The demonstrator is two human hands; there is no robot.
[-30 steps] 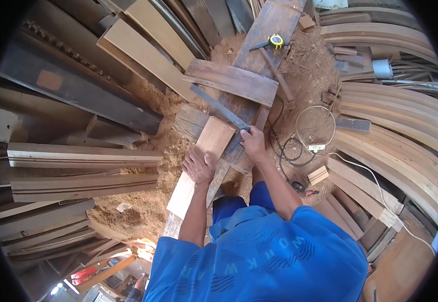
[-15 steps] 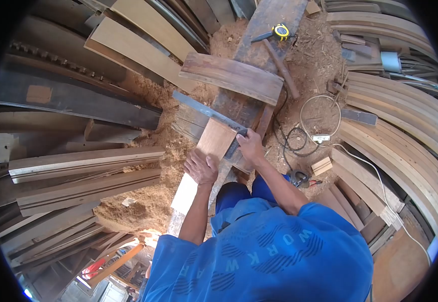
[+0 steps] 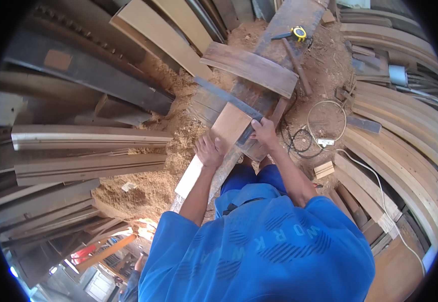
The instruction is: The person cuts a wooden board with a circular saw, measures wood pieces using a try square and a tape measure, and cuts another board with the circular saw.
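Observation:
A pale wooden board (image 3: 230, 124) lies lengthwise on the narrow workbench in front of me. My left hand (image 3: 210, 152) grips its left edge, fingers over the side and thumb on the face. Across the board's far end runs the long metal blade of a carpenter's square (image 3: 222, 96). My right hand (image 3: 264, 133) holds the square at its corner, beside the board's right edge, with thumb and fingers closed round it. Part of the square's stock is hidden behind those fingers. Whether a pencil is in either hand cannot be made out.
Beyond the square, a curved plank (image 3: 251, 69) lies across the bench. Farther off are a yellow tape measure (image 3: 298, 33) and a hammer (image 3: 296, 66). A coiled cable (image 3: 328, 103) lies right, near stacked curved timbers (image 3: 400, 136). Long planks (image 3: 90, 138) stand left above sawdust (image 3: 133, 194).
The camera view has shifted, so the bench scene sits slightly lower and farther right. Both hands keep their holds on board and square. Another person's arm shows more at lower left.

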